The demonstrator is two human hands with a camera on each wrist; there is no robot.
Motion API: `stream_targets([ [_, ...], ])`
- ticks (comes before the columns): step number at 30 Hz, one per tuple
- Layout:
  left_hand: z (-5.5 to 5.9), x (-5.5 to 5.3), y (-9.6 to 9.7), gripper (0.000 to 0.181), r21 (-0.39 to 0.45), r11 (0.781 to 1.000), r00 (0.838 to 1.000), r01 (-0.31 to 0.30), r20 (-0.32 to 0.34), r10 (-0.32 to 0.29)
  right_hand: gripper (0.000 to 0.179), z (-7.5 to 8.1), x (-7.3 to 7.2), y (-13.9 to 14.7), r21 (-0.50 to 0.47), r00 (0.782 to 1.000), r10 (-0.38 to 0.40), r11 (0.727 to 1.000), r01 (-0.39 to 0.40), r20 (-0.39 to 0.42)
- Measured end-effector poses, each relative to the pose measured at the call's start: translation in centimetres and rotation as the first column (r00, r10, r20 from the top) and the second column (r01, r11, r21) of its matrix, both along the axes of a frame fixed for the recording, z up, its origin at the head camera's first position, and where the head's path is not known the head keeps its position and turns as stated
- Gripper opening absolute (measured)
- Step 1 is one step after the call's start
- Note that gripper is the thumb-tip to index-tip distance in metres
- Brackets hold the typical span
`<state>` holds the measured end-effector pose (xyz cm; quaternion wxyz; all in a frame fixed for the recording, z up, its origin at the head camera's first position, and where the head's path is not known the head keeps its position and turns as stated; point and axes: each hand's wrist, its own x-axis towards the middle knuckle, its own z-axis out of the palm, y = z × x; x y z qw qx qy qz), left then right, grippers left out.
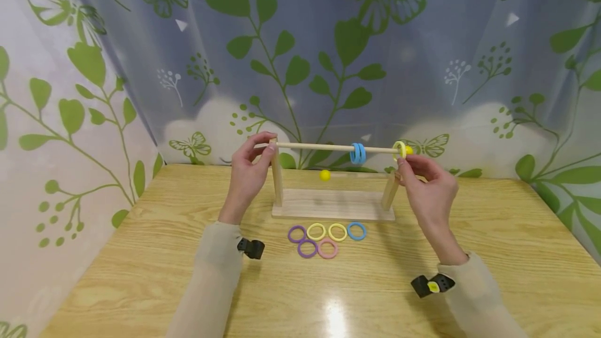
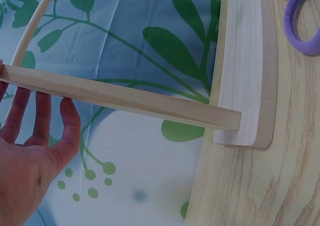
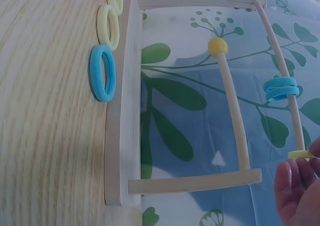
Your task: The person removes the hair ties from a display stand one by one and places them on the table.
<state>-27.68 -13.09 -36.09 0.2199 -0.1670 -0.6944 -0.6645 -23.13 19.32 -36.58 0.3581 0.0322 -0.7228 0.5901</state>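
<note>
My left hand (image 1: 249,171) pinches the top of the left post of a wooden stand (image 1: 328,205), thumb in front. An upper rod (image 1: 314,146) runs rightward from that post and ends in a yellow ball (image 1: 409,150). Two blue hair ties (image 1: 358,154) hang around this rod, right of its middle. At the ball end, my right hand (image 1: 432,189) pinches a yellow hair tie (image 1: 399,151), which appears to encircle the rod. In the right wrist view, fingers partly cover that yellow hair tie (image 3: 301,155), and the rod's ball is hidden.
A lower rod (image 3: 234,110) reaches leftward from the right post and carries another yellow ball (image 1: 325,175). Before the stand lie purple hair ties (image 1: 307,256), yellow hair ties (image 1: 316,239), a pink one (image 1: 327,256) and a blue one (image 1: 357,239). A patterned curtain (image 1: 305,67) hangs behind the table.
</note>
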Motion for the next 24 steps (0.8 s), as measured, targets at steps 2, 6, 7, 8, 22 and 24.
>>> stream_targets([
  [2,0.0,0.0,0.0,0.023,-0.002,1.000,1.000,0.000,-0.002,0.000,0.015,0.1,0.0,0.1,0.005,1.000,-0.010,1.000,0.010,-0.001],
  [6,0.0,0.1,0.0,0.023,-0.007,1.000,1.000,-0.001,-0.004,0.001,0.016,0.1,0.0,0.4,0.014,1.000,-0.031,0.999,0.031,-0.001],
  [7,0.0,0.1,0.0,0.023,-0.008,1.000,1.000,-0.002,-0.004,0.002,0.016,0.1,-0.1,0.5,0.012,0.999,-0.033,0.999,0.033,-0.002],
  [8,0.1,0.1,0.0,0.023,-0.011,1.000,1.000,-0.003,-0.004,0.003,0.016,0.1,-0.1,0.6,0.012,0.999,-0.036,0.999,0.036,-0.002],
  [22,0.0,0.0,-0.1,0.024,-0.014,1.000,1.000,0.000,0.001,0.000,0.017,-0.3,-0.2,1.5,0.016,0.997,-0.075,0.997,0.075,0.002],
  [24,0.0,0.0,0.0,0.025,-0.016,1.000,1.000,0.002,0.003,-0.002,0.018,-0.3,-0.2,1.7,0.022,0.997,-0.080,0.997,0.080,0.004],
])
